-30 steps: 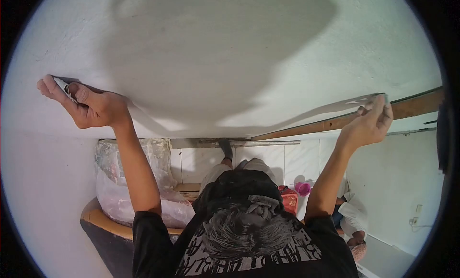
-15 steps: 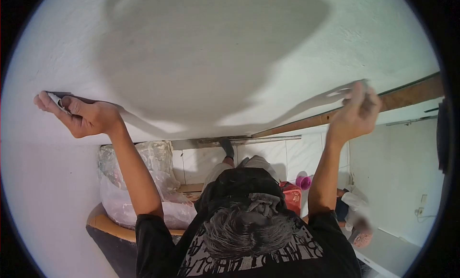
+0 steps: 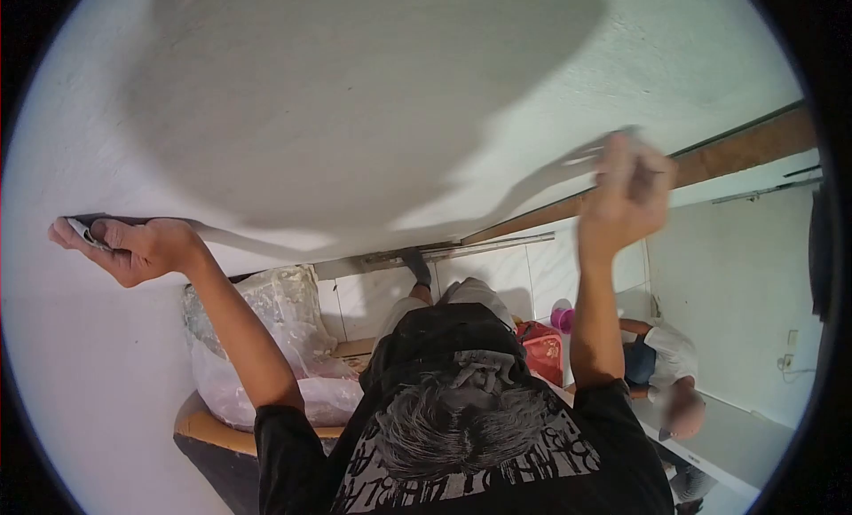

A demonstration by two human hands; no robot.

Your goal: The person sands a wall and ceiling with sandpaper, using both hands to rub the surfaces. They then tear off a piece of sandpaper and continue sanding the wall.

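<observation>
My left hand (image 3: 133,251) is at the far left, against the pale wall (image 3: 355,142). Its thumb and fingers are closed on a folded piece of sandpaper (image 3: 89,235), whose light underside shows. My right hand (image 3: 626,196) is raised at the right, near the wall and just above a brown wooden strip (image 3: 750,157). Motion blurs it, but the fingers look curled together. A small grey thing (image 3: 632,130) shows at its fingertips, too smeared to name. The shadow of my head and arms falls across the wall.
A plastic-wrapped bundle (image 3: 257,329) rests on an orange-edged dark chair (image 3: 222,437) at lower left. Near my legs are a red container (image 3: 541,351) and a pink bucket (image 3: 563,317) on white tiles. Another person (image 3: 670,364) is at lower right beside a white surface (image 3: 737,440).
In the view, my left hand with the sandpaper has shifted down and slightly left. My right hand has moved left and a little up. The other person shows more fully.
</observation>
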